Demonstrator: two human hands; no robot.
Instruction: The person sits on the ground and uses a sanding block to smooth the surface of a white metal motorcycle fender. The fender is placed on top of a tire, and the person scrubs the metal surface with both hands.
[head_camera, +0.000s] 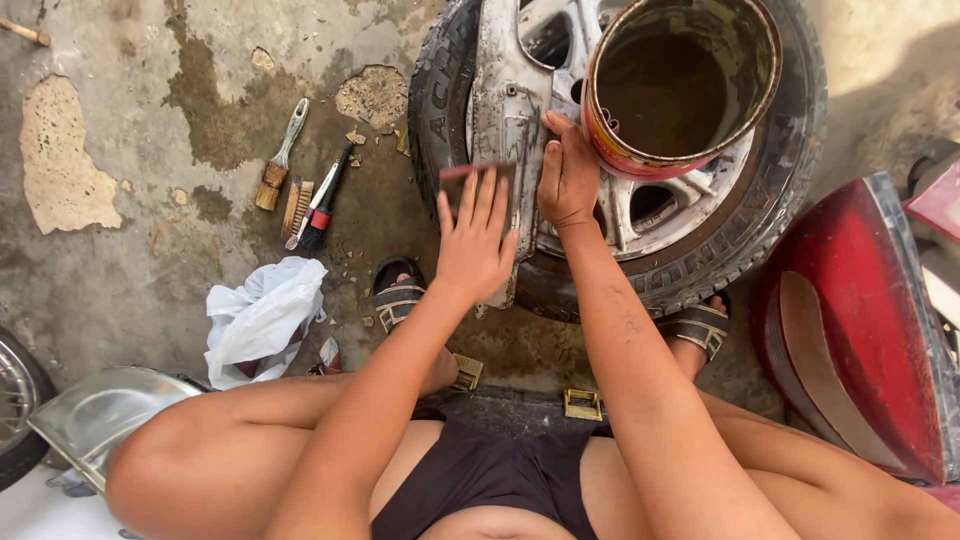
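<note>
I sit over a tyre with an alloy wheel lying flat on the concrete. A worn grey metal panel lies across its left side. My left hand presses a dark reddish-brown sheet of sandpaper flat against the panel, fingers spread over it. Just to the right, my right hand rests on the panel, fingers together and pointing away from me. An open round metal can of murky brown liquid stands on the wheel, touching my right hand's fingertips.
Three brushes lie on the wet concrete at left, among them a pale-handled paintbrush and a red-and-black brush. A crumpled white plastic bag sits by my left foot. A red car body part stands at right, a shiny curved part at lower left.
</note>
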